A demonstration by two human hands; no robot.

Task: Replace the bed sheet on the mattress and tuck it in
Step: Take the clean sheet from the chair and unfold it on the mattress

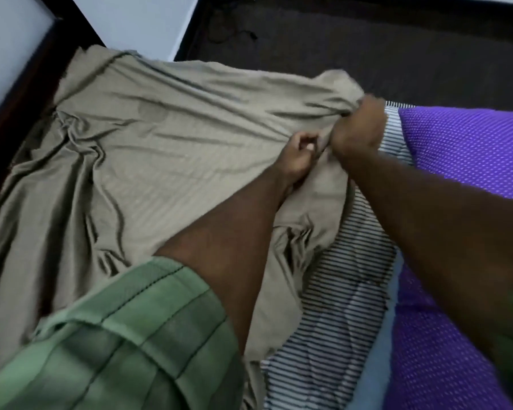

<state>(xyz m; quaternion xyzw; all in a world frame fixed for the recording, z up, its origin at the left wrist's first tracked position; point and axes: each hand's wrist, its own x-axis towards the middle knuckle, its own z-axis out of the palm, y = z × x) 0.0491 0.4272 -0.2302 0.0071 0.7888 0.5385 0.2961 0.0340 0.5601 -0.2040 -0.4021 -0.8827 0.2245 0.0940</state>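
Observation:
A khaki-beige bed sheet (pixel 160 149) lies rumpled over most of the bed, with deep creases at the left and near my arms. My left hand (pixel 298 156) has its fingers curled round a fold of this sheet close to its right edge. My right hand (pixel 360 128) grips the same edge just beyond, bunching the cloth near the sheet's far right corner. Under the beige sheet a black-and-white striped sheet (pixel 347 285) shows along the right side. A purple dotted mattress (pixel 468 161) lies bare to the right of it.
A dark wooden bed frame (pixel 27 93) runs along the left against a pale wall (pixel 9 48). A dark brown floor (pixel 367 45) lies beyond the bed's far end. My green checked sleeve (pixel 125 341) fills the lower left.

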